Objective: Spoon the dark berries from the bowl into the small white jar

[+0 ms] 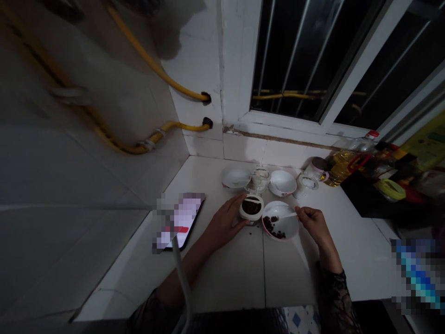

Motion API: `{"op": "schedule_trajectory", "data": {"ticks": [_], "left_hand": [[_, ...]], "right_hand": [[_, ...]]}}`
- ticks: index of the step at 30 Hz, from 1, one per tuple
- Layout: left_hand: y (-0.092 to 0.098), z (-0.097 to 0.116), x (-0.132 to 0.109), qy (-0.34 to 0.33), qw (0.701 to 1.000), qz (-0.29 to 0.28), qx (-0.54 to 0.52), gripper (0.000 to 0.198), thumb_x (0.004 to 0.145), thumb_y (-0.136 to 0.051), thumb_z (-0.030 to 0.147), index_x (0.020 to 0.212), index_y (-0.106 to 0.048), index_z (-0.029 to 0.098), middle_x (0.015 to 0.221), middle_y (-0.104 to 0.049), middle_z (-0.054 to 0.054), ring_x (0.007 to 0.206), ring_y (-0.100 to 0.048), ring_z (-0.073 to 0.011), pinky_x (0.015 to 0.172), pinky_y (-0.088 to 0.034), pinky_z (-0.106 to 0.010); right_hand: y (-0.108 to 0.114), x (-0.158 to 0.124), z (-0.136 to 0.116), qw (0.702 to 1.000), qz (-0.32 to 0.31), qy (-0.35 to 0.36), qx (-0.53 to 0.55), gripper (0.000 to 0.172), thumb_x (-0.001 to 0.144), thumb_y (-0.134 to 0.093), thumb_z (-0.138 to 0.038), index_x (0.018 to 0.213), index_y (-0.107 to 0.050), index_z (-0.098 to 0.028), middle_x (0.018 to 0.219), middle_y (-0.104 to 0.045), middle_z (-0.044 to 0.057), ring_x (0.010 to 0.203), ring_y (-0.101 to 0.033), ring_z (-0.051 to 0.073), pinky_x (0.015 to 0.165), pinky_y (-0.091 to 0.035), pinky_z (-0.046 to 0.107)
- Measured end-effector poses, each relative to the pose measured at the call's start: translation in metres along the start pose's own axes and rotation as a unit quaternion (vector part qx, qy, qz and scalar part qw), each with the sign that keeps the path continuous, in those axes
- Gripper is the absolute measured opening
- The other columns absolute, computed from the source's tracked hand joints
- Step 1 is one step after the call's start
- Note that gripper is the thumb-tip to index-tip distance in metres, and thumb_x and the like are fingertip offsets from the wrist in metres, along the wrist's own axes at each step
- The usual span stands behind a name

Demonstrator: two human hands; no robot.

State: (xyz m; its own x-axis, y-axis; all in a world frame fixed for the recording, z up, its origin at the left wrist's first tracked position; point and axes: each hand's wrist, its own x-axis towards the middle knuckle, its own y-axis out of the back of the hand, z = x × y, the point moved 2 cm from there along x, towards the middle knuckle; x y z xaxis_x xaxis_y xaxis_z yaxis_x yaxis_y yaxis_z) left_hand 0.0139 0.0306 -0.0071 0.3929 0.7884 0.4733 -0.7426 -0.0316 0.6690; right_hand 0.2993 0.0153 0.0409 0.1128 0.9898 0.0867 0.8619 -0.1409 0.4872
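Observation:
My left hand (pixel 225 220) is wrapped around the side of a small jar (pixel 251 216) with a white rim, which holds dark reddish-brown bits. Right beside it stands a white bowl (pixel 289 228) with a pink rim and more of the same dark bits (pixel 269 226) inside. Between its fingertips my right hand (pixel 314 222) pinches the handle of a white spoon (pixel 287 215). The spoon's head is over the bowl, with some dark bits on it. A few crumbs lie on the counter below the jar.
Behind stand two more bowls (pixel 283 182) (pixel 236 178), clear jars (pixel 259 178) (pixel 306 184) and a mug (pixel 318 169). An oil bottle (pixel 339 168) and a dark box (pixel 368 192) are at right. A lit phone (pixel 184 218) lies left; yellow pipes (pixel 139 146) run along the wall.

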Motion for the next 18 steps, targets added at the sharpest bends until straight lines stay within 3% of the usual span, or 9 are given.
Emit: {"op": "schedule_trajectory", "data": {"ticks": [12, 18], "left_hand": [[0.001, 0.001, 0.001, 0.002, 1.0, 0.004, -0.016, 0.063, 0.094, -0.054, 0.042, 0.148, -0.028, 0.023, 0.148, -0.046, -0.015, 0.136, -0.047, -0.028, 0.111, -0.042, -0.047], [0.001, 0.001, 0.001, -0.004, 1.0, -0.001, -0.011, 0.063, 0.094, -0.053, 0.041, 0.149, -0.027, 0.023, 0.148, -0.046, -0.015, 0.136, -0.046, -0.0281, 0.112, -0.042, -0.048]], "right_hand": [[-0.001, 0.002, 0.005, 0.998, 0.017, -0.027, 0.048, 0.059, 0.066, -0.062, -0.074, 0.049, -0.05, -0.02, 0.044, -0.033, -0.006, 0.043, -0.024, 0.007, 0.04, -0.019, 0.024], [0.002, 0.006, -0.009, 0.997, 0.041, -0.025, 0.055, 0.058, 0.066, -0.063, -0.074, 0.049, -0.05, -0.02, 0.042, -0.032, -0.006, 0.041, -0.023, 0.007, 0.039, -0.019, 0.024]]}}
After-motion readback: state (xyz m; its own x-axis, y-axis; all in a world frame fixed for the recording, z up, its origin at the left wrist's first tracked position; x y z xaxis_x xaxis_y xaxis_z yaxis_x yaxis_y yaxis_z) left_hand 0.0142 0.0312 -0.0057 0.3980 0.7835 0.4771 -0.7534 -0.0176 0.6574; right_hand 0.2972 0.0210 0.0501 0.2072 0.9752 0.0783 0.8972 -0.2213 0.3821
